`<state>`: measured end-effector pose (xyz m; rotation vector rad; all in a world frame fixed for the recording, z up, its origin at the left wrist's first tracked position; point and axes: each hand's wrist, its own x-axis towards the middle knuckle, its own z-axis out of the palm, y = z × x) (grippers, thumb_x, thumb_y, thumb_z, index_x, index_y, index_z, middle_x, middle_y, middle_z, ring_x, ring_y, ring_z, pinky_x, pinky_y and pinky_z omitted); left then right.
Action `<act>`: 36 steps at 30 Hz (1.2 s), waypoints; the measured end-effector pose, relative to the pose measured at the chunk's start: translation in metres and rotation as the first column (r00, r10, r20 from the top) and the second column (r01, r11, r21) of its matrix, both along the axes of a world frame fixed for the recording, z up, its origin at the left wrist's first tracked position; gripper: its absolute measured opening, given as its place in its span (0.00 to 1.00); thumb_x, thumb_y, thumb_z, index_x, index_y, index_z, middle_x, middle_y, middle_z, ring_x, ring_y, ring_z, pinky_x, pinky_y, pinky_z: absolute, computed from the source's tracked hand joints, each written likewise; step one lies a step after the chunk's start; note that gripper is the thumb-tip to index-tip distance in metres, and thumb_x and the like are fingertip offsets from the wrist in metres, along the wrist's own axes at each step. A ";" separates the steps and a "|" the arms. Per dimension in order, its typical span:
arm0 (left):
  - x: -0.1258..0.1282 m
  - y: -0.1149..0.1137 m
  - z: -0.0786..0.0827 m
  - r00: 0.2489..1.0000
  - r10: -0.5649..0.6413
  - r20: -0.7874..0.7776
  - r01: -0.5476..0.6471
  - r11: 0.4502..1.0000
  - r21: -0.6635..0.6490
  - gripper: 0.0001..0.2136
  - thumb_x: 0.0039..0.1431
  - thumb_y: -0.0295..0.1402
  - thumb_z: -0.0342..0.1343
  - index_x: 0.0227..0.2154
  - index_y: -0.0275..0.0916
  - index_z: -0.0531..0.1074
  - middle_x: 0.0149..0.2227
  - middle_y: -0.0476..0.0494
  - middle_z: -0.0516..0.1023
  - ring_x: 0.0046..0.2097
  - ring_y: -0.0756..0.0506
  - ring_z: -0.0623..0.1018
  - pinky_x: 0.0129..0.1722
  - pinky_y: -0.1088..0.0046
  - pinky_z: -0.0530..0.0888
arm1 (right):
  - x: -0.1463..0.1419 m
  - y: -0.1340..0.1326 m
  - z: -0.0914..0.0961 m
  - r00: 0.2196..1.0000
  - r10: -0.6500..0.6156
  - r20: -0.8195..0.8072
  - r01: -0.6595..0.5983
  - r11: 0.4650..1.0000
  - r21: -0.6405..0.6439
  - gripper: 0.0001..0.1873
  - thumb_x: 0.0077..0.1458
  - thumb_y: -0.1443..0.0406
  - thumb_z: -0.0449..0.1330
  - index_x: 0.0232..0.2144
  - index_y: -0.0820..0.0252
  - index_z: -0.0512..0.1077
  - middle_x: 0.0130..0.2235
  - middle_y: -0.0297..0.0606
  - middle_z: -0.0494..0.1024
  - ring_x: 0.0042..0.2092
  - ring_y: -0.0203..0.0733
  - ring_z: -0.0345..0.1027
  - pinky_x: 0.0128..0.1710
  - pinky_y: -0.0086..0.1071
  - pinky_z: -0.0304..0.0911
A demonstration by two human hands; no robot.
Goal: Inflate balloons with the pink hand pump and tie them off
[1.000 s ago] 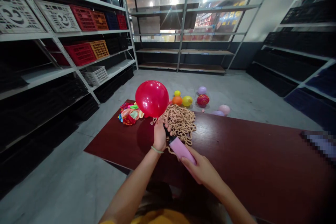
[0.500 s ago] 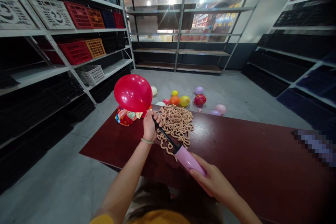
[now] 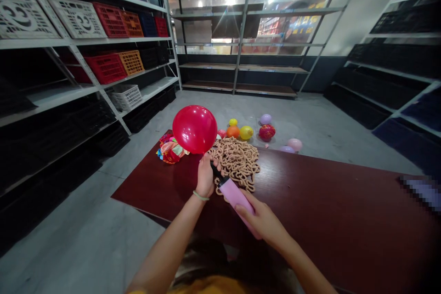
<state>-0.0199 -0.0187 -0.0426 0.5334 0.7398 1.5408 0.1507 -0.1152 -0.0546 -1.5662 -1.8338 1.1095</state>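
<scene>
- Left hand [image 3: 206,177], frame centre: fingers closed round the neck of the red balloon [image 3: 195,129], which swells directly above the fist.
- Right hand [image 3: 262,221], lower centre: wrapped round the pink hand pump [image 3: 235,195]; pump nozzle meets the left fist.
- Tan cord pile [image 3: 238,161] just behind, on the dark red table [image 3: 327,211].

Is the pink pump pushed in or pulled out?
Nearly pushed in: only a short black rod shows between the pink pump and the left hand under the red balloon.

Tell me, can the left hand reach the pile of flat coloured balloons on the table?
Probably yes: the pile lies close beside the left hand, nothing between. But that hand is pinching the red balloon onto the pump.
</scene>
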 end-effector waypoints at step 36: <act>-0.091 0.033 -0.043 0.780 0.347 -0.521 -0.265 0.937 0.227 0.19 0.67 0.50 0.44 0.28 0.41 0.63 0.18 0.55 0.64 0.19 0.51 0.69 0.21 0.76 0.71 | -0.070 0.176 -0.009 0.723 -0.065 0.687 -0.427 0.740 0.520 0.28 0.62 0.62 0.57 0.63 0.57 0.62 0.59 0.49 0.71 0.58 0.55 0.63 0.56 0.47 0.57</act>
